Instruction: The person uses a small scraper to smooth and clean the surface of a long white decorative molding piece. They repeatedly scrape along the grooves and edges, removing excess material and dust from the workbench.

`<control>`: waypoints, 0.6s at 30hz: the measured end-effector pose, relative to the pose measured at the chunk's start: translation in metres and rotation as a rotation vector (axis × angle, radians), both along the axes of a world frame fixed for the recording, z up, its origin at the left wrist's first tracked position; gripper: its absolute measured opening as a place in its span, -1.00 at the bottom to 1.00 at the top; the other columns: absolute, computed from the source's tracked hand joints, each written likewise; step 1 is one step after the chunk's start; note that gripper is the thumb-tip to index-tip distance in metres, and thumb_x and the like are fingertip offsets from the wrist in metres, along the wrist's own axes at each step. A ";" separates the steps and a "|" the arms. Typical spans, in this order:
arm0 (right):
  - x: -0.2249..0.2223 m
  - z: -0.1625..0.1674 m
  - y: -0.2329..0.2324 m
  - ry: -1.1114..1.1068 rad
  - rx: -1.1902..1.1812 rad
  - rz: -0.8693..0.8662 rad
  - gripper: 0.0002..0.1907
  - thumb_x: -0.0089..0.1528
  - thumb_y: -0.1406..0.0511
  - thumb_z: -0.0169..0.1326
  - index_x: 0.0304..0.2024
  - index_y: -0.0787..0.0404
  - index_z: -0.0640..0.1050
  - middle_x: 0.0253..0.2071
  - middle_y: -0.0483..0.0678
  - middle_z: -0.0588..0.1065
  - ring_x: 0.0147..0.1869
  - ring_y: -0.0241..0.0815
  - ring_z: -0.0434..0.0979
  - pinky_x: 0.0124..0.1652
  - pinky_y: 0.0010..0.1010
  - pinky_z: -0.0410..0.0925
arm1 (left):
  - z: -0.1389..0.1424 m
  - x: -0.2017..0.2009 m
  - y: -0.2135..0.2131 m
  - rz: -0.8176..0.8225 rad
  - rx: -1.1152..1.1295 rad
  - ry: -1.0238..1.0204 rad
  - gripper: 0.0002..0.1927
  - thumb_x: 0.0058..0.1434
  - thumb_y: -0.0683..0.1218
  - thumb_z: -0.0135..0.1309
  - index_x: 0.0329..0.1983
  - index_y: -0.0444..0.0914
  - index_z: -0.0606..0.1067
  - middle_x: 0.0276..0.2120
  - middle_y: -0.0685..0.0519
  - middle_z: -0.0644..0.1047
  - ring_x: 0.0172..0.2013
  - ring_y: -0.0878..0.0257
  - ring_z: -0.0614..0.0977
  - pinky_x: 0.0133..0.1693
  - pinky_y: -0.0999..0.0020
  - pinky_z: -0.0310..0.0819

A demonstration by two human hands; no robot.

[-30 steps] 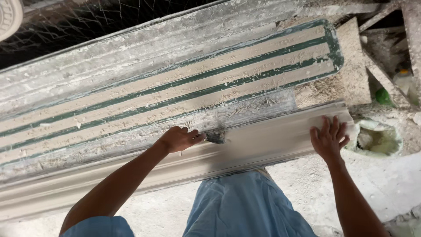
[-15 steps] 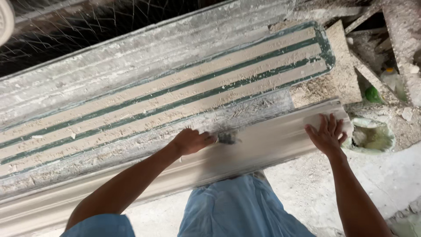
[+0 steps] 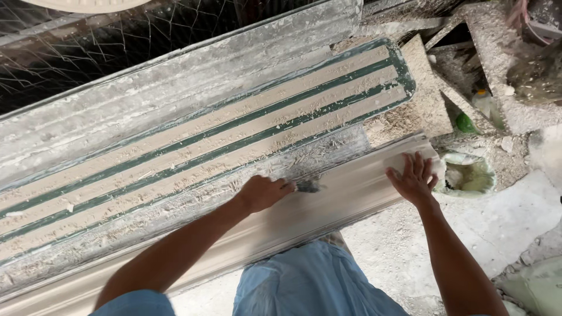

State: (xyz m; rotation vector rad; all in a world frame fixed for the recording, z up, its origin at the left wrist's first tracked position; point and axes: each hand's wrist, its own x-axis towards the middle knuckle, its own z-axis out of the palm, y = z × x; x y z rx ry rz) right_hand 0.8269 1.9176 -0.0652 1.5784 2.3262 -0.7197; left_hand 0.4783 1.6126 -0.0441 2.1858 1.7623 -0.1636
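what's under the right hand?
The right hand lies flat on the end of the pale moulding. The patch beneath the palm is covered.

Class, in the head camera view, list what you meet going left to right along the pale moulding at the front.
Left hand → small scraper → bare moulding → right hand → plaster-crusted bowl.

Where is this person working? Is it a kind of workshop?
Probably a plaster moulding workshop. The left hand works a small tool on a long pale moulding, the right hand pressing flat on its end. Beside it lies a green-striped mould, and a crusted bucket stands on the dusty floor.
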 end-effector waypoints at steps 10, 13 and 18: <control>0.006 -0.007 0.002 -0.001 0.000 -0.015 -0.04 0.18 -0.33 -0.22 0.52 -0.19 -0.08 0.63 -0.01 -0.41 0.65 0.17 -0.69 0.38 0.42 -0.46 | 0.010 0.035 0.053 -0.016 0.114 -0.032 -0.61 0.41 -0.09 -0.09 0.30 -0.07 0.36 -0.18 -0.03 0.57 -0.48 0.06 0.67 -0.54 0.13 0.55; 0.007 -0.005 0.003 0.012 0.020 0.007 -0.04 0.19 -0.35 -0.23 0.52 -0.22 -0.08 0.63 0.00 -0.41 0.65 0.15 -0.67 0.39 0.39 -0.46 | 0.006 0.032 0.065 -0.046 0.152 -0.064 -0.63 0.38 -0.10 -0.09 0.25 -0.07 0.40 -0.22 0.00 0.59 -0.44 0.05 0.68 -0.54 0.11 0.56; 0.004 -0.007 0.001 0.020 0.032 0.000 -0.03 0.17 -0.36 -0.22 0.52 -0.22 -0.07 0.63 -0.01 -0.39 0.65 0.16 -0.67 0.39 0.39 -0.46 | 0.014 0.016 0.044 -0.032 0.036 -0.073 -0.62 0.33 -0.09 -0.09 0.22 -0.06 0.42 -0.20 -0.02 0.58 -0.47 0.04 0.69 -0.54 0.08 0.57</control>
